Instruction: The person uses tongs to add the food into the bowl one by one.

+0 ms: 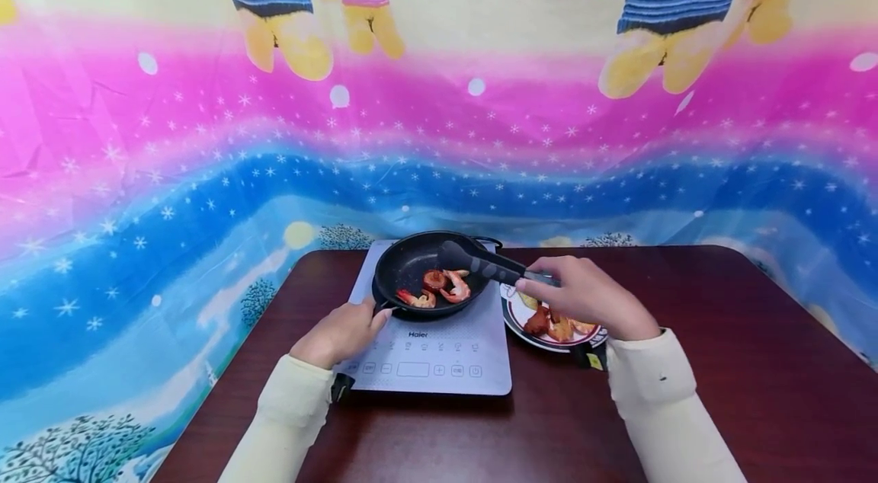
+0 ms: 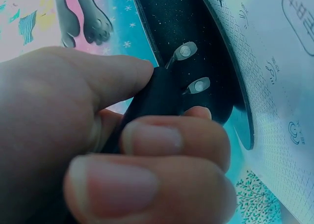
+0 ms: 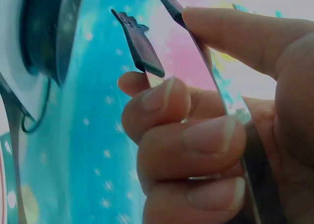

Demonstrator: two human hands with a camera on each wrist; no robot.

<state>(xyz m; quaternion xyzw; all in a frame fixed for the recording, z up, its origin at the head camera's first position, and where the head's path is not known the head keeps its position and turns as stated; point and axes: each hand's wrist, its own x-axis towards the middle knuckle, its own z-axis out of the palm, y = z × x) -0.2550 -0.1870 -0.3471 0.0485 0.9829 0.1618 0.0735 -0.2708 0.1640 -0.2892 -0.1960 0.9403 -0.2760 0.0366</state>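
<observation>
My left hand (image 1: 341, 332) grips the black handle (image 2: 157, 94) of a frying pan (image 1: 405, 262), thumb on one side and fingers curled round the other. The pan is over the induction cooker (image 1: 480, 361); whether its base lies flat is hidden. Inside it are a shrimp (image 1: 457, 288), a second shrimp (image 1: 415, 300) and a reddish-brown round slice (image 1: 434, 279). My right hand (image 1: 575, 289) holds metal tongs (image 1: 504, 267) with black tips, which reach over the pan's right side above the food. In the right wrist view the tong tips (image 3: 140, 47) stand apart, nothing visible between them.
Right of the cooker, partly under my right arm, a plate (image 1: 513, 332) holds more pieces of food. A thin black cord (image 1: 495, 241) loops behind the pan. The dark wooden table (image 1: 741, 361) ends at a printed cloth backdrop (image 1: 439, 117).
</observation>
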